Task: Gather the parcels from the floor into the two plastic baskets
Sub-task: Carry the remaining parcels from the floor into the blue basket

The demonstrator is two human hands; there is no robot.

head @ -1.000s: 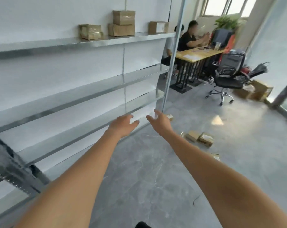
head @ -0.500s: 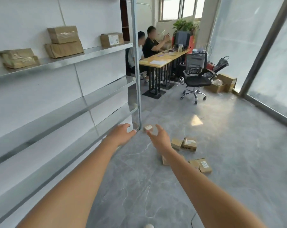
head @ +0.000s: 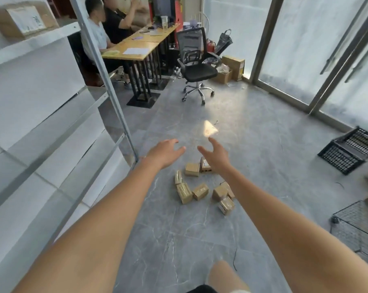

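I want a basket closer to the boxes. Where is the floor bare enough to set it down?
Bare grey floor lies between the parcels and the black basket, and in front of the parcels toward the camera. It is crowded at the cluster itself and near the office chair and desk.

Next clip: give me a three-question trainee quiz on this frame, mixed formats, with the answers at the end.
1. True or false: the left hand is gripping one of the parcels.
2. Multiple choice: where is the black plastic basket? A) on the metal shelving; B) on the floor at the right, near the glass doors; C) under the wooden desk.
3. Fill in: the office chair beside the desk is ____ (occupied or empty).

Key
1. False. Both the left hand and the right hand are stretched forward with straight fingers and hold nothing; the parcels lie loose on the floor.
2. B.
3. Empty.
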